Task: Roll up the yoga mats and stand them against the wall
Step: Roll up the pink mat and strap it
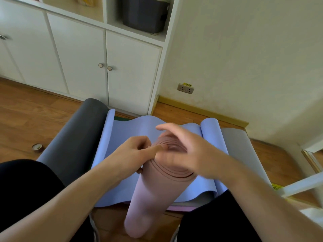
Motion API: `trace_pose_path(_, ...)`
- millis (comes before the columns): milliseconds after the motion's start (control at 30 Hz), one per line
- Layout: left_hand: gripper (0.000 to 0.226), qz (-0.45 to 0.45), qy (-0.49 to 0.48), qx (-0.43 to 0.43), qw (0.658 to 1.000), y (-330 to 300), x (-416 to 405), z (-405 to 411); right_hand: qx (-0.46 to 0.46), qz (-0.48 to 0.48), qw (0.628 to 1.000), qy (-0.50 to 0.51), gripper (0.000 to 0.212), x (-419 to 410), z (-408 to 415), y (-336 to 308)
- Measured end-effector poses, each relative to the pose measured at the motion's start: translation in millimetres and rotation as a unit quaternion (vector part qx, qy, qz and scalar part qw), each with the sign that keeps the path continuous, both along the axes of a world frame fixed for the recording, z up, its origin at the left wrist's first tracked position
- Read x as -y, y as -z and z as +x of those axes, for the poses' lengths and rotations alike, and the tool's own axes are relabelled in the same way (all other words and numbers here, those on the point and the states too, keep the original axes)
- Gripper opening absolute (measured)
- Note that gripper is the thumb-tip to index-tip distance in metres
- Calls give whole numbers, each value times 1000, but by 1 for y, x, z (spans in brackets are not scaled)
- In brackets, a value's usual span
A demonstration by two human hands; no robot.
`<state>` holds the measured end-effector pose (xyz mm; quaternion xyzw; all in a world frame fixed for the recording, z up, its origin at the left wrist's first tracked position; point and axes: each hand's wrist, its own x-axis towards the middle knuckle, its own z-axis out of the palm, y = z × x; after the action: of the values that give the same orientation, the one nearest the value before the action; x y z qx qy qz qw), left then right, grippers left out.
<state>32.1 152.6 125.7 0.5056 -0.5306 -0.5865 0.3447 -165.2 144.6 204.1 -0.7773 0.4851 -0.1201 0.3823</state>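
We found no text we could read; a small yellow label (187, 84) sat above the wall socket (185, 88), its characters too small to decipher.

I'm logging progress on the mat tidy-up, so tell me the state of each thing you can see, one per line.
Pink yoga mat: rolled up, standing on end.
Blue yoga mat: unrolled on floor, edges curling.
Grey yoga mat: unrolled, far end curled.
Left hand: fingers on pink roll's top edge.
Right hand: open over roll's top, blurred.
Cabinet doors: closed.
Dark bin: on shelf.
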Motion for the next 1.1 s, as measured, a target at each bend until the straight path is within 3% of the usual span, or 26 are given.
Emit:
trace_pose_path(67,84,-12,3,-1,1000,0,-2,-3,82,-19,993,78,45,9,-2,-17)
trace_pose_path(100,86,-13,1,0,1000,0,-3,-4,85,-81,985,129,28,13,-1,-21)
trace_pose_path(133,85,-14,-1,1,1000,1,-3,-4,61,-158,971,168,24,17,1,-20)
trace_pose_path(200,78,-20,-8,11,1000,2,-3,-3,-69,-235,955,166,29,22,9,-6)
trace_pose_path(267,69,-28,-13,17,999,2,-5,-3,-236,-146,956,95,34,20,20,18)
trace_pose_path(300,69,-30,-17,14,999,2,-7,-3,-277,-114,951,72,37,20,24,27)
trace_pose_path(433,78,-30,-33,4,999,3,-11,-3,-189,-86,973,105,50,22,25,14)
trace_pose_path(533,73,-31,-24,-4,999,3,-12,-3,-116,-105,973,167,46,34,20,-5)
trace_pose_path(600,70,-36,-24,-7,999,4,-11,-2,-149,-164,962,159,39,32,23,2)
trace_pose_path(700,75,-42,-31,-3,999,4,-12,-1,-252,-130,954,93,43,22,30,23)
trace_pose_path(867,77,-49,-37,-1,998,4,-10,0,-173,-180,959,131,37,33,23,9)
trace_pose_path(933,72,-49,-38,6,998,4,-9,0,-274,-166,944,80,36,28,27,20)
trace_pose_path(1000,61,-56,-44,7,997,4,-9,-1,-300,-152,939,72,45,24,29,21)
trace_pose_path(1100,62,-70,-59,5,996,2,-11,-3,-153,-132,976,87,38,23,24,11)
